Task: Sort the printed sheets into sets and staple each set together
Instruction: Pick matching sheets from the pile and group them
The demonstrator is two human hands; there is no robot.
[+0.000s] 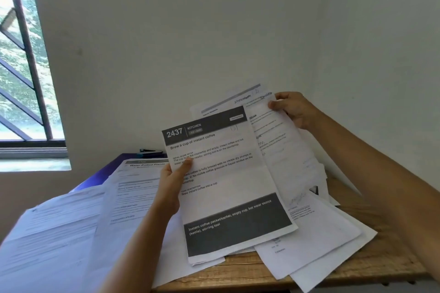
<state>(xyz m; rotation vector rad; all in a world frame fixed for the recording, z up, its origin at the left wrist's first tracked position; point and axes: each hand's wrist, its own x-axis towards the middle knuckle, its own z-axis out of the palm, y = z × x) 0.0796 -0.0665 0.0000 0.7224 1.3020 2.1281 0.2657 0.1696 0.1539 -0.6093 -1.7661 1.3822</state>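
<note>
My left hand (172, 183) grips the left edge of a small stack of printed sheets (226, 173), thumb on the front page headed "2437 Kitchen, Brew a cup of instant coffee". The stack is held up above the table. Behind it, my right hand (291, 108) pinches the top right corner of another printed sheet (278, 140), lifted and fanned out to the right. More loose sheets (316, 235) lie on the table below. A sheet headed "Water Potted Plants" (135, 188) lies on the left pile. A dark stapler (147, 150) sits at the back by the wall.
The wooden table (385, 257) shows bare at its right and front edge. A purple folder or surface (107, 171) lies under the left piles of paper (47, 240). A white wall stands close behind; a barred window (21, 66) is at the left.
</note>
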